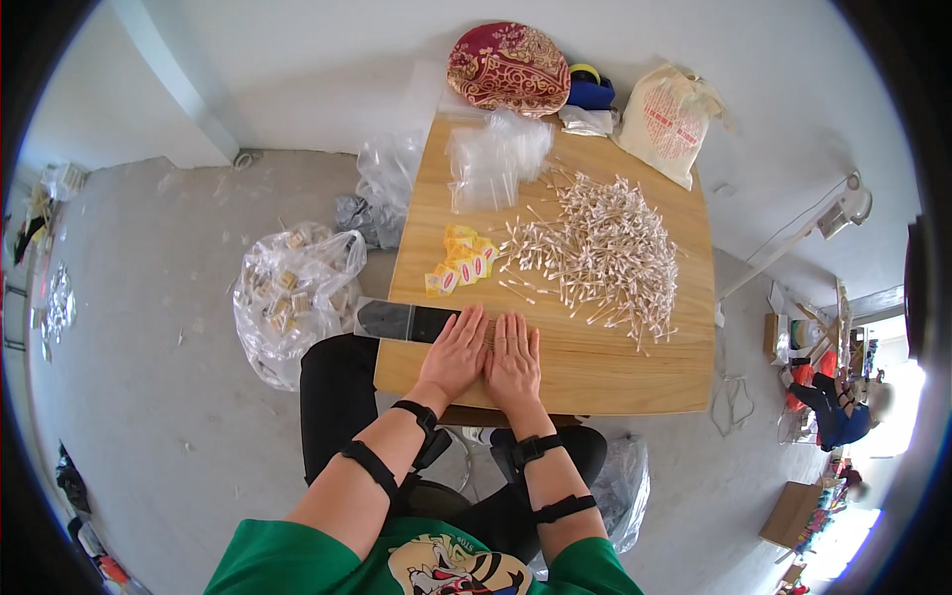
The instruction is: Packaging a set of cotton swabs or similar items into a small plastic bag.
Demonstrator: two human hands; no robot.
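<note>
Near the table's front edge, my left hand (pixel 458 352) lies palm down with fingers stretched forward. Its fingertips rest at the end of a flat black strip in a clear sleeve (pixel 407 322), which points left past the table edge. Close beside it, my right hand (pixel 513 359) is also palm down, fingers straight and together. Something thin and brownish shows in the narrow gap between the hands, too small to name; what lies beneath the palms is hidden. Ahead are yellow-and-white printed labels (pixel 464 263) and a large loose heap of cotton swabs (pixel 615 248).
Clear plastic bags (pixel 491 159) lie at the table's far left. Behind stand a red patterned cushion (pixel 509 69), a blue tape dispenser (pixel 592 91) and a cream cloth bag (pixel 671 124). A filled clear sack (pixel 297 297) sits on the floor left; a lamp (pixel 846 206) stands right.
</note>
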